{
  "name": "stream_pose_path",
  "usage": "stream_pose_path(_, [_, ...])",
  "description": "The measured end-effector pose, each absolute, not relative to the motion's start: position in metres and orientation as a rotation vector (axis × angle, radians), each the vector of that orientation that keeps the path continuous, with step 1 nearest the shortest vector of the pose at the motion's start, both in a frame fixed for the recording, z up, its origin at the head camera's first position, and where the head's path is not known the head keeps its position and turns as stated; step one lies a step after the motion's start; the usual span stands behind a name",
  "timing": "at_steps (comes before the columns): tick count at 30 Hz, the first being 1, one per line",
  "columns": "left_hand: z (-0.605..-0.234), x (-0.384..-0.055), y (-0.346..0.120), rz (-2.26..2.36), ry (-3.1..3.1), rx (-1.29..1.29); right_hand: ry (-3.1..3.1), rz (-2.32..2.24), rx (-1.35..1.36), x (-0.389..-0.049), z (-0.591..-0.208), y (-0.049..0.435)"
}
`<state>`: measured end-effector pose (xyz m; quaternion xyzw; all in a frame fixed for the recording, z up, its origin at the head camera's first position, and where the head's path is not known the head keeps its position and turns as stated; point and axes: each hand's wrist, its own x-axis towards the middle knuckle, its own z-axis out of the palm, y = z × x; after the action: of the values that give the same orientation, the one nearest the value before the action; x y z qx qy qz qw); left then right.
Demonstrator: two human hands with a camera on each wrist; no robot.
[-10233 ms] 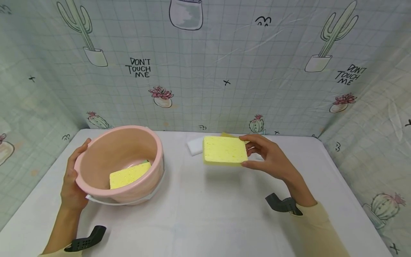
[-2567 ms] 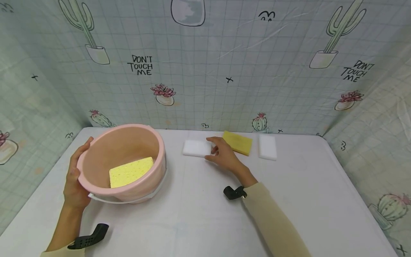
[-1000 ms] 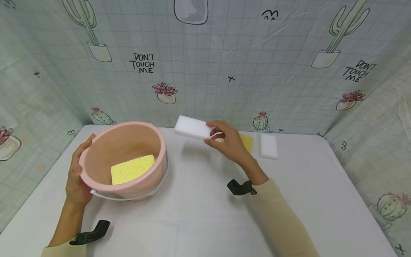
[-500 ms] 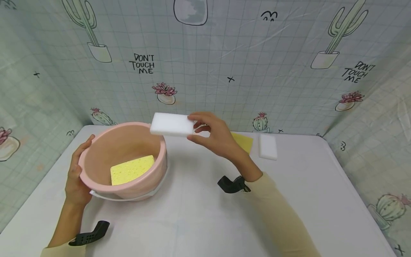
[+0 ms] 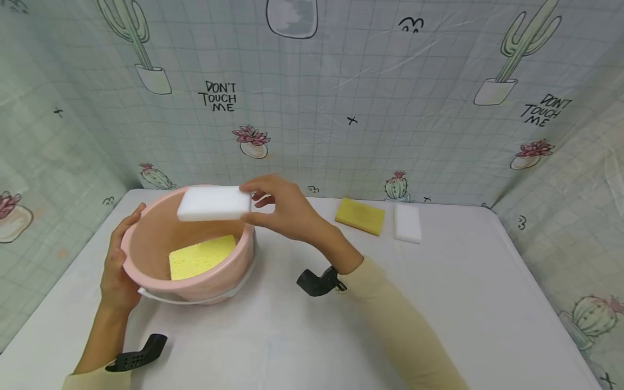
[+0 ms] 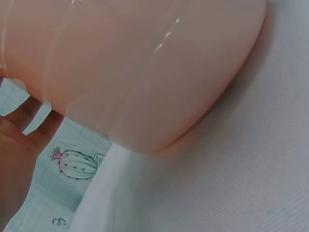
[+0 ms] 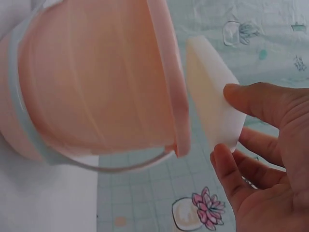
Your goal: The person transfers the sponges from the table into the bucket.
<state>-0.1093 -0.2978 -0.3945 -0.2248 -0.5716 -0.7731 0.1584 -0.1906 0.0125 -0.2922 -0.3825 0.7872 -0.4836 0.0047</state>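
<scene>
My right hand (image 5: 285, 208) pinches a white sponge (image 5: 214, 203) by its right end, thumb on one side and fingertips on the other. The sponge is over the far part of the mouth of a pink bucket (image 5: 151, 233). In the right wrist view the white sponge (image 7: 217, 92) is just outside the bucket's rim (image 7: 174, 82), above the opening. My left hand (image 5: 119, 271) holds the bucket's left side, fingers along the outer wall near the rim. Inside the bucket lies a yellow sponge (image 5: 202, 257); anything below it is hidden.
A darker yellow sponge (image 5: 359, 216) and another white sponge (image 5: 407, 223) lie side by side at the back of the white table (image 5: 439, 303). The bucket's pale handle (image 5: 205, 300) hangs down its front. A cactus-print curtain (image 5: 317, 108) encloses the table's back and sides.
Earlier the right hand held a yellow sponge, then reached to the white sponge on the table. It lifted that one and carried it left over the bucket. The left hand stays on the bucket.
</scene>
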Motion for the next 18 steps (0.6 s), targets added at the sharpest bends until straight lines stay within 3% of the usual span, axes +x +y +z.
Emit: stream_pose_path(18, [-0.393, -0.110, -0.297, -2.209, -1.645, -0.591, 2.544, -1.142, -1.178, -0.186, -0.290, -0.027])
